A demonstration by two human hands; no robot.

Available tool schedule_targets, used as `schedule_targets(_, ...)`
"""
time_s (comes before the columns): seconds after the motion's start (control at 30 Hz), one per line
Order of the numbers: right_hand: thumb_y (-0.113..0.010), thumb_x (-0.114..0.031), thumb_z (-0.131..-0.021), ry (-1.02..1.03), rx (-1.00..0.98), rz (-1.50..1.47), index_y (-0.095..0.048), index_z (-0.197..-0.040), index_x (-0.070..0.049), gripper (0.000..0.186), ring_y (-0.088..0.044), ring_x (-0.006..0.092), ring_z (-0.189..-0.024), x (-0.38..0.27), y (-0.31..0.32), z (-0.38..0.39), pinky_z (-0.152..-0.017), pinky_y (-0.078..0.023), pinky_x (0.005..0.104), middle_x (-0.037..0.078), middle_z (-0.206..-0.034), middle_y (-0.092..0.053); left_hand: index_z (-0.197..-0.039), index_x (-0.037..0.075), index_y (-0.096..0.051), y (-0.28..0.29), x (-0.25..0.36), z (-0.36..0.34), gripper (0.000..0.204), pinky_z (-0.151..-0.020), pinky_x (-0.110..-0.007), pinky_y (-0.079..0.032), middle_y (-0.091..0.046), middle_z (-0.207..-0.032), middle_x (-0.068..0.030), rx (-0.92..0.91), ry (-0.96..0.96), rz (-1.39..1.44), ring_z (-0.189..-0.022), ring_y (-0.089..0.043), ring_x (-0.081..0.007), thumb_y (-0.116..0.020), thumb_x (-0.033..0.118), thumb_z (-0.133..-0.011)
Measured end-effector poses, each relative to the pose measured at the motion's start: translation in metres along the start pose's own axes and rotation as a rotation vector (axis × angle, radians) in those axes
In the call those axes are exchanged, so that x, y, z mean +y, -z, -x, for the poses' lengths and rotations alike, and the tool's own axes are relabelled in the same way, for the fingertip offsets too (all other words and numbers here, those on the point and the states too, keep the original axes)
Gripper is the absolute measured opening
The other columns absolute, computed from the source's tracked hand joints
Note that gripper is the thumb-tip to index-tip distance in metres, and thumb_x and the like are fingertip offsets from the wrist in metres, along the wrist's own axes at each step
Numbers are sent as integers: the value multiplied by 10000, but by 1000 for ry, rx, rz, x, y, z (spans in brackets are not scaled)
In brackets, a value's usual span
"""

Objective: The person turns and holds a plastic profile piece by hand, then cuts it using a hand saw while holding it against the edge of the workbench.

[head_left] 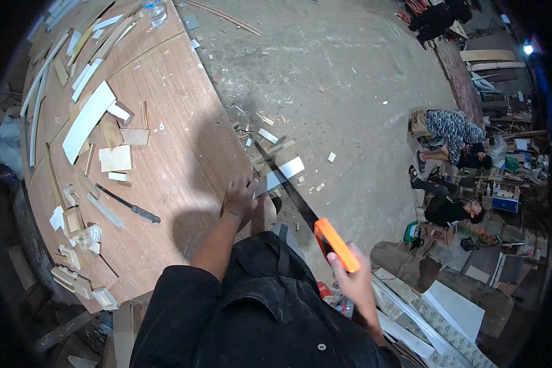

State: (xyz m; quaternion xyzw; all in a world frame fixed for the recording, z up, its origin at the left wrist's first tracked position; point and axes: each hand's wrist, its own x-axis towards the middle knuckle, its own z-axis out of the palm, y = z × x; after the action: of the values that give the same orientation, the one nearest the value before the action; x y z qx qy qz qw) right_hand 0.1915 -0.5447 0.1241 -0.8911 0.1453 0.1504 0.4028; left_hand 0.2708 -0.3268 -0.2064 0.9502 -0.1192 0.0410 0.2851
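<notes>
My right hand [352, 282] grips the orange handle of a hand saw [325, 236]. Its dark blade runs up and left to a pale wooden strip [279, 176]. My left hand [239, 196] presses the near end of that strip at the edge of the brown plywood worktable [178, 153]. The strip sticks out past the table edge over the concrete floor. The blade crosses the strip just right of my left fingers.
Several offcuts, pale boards and strips lie on the table's left part, with a dark-handled tool [132, 207] among them. Wood scraps dot the floor [325, 92]. Two people [451, 132] crouch at the right among boxes and lumber. White panels [454, 310] lie lower right.
</notes>
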Motion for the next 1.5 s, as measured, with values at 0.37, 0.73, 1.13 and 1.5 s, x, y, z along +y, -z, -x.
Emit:
schedule_targets(0.37, -688, -219, -928, 74, -76, 12, -571, -869, -29, 230, -627, 293, -569, 14, -37, -13, -539, -452, 373, 145, -626, -576, -1026, 101, -650, -3, -4, 3, 443, -739, -463, -507, -549, -983, -106, -14, 8, -2, -893, -585, -338, -719, 464, -780)
schedule_targets(0.73, -674, -228, -935, 63, -74, 20, -570, -884, -24, 234, -638, 366, -613, 13, -43, -18, -549, -458, 391, 173, -648, -586, -1043, 96, -656, -2, -2, 2, 467, -795, -469, -475, -556, -1002, -113, -31, 45, 46, -956, -560, -330, -750, 445, -748)
schedule_targets(1.13, -666, -252, -941, 83, -81, 49, -572, -910, -31, 242, -656, 390, -658, 4, -47, -24, -569, -480, 404, 181, -678, -612, -1019, 69, -626, 1, -1, -2, 467, -760, -472, -477, -554, -991, -123, 50, -42, 6, -916, -568, -337, -716, 452, -767)
schedule_targets(1.5, -658, -260, -934, 43, -120, 147, -590, -986, -44, 232, -647, 460, -835, -9, -54, -24, -656, -511, 490, 233, -819, -662, -926, 64, -626, -4, -5, 0, 430, -780, -457, -469, -543, -962, -129, 29, -53, -48, -920, -553, -345, -672, 478, -821)
